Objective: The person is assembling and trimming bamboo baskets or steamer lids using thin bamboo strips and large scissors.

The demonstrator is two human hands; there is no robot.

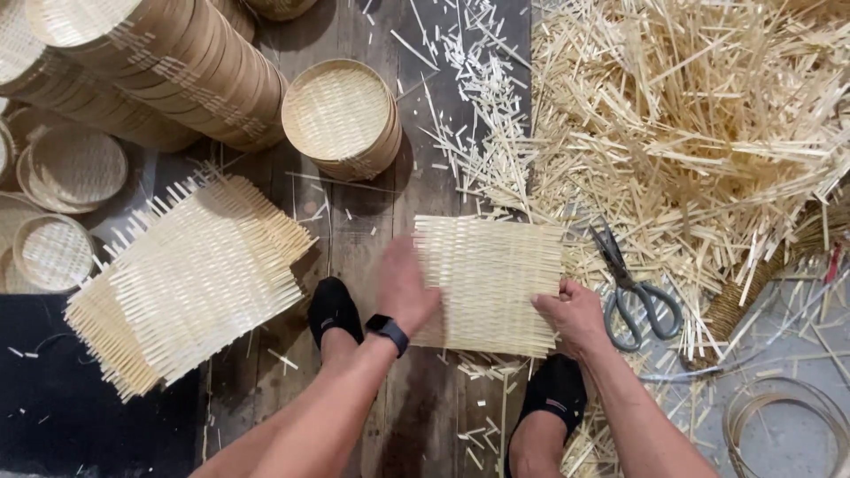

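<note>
a heap of cut bamboo strips (pixel 699 115) fills the upper right of the wooden floor (pixel 354 239). stacked round woven trays (pixel 177 62) lie upper left, a pile of woven mats (pixel 190 283) at left, a short tray stack (pixel 341 119) above. the square woven bamboo mat (pixel 489 283), pale and tightly plaited, lies flat on the floor between two black-socked feet. the left hand (pixel 403 288) rests flat and open on its left edge; the right hand (pixel 574 314) pinches its right edge. grey scissors (pixel 633 288) lie just beside.
</note>
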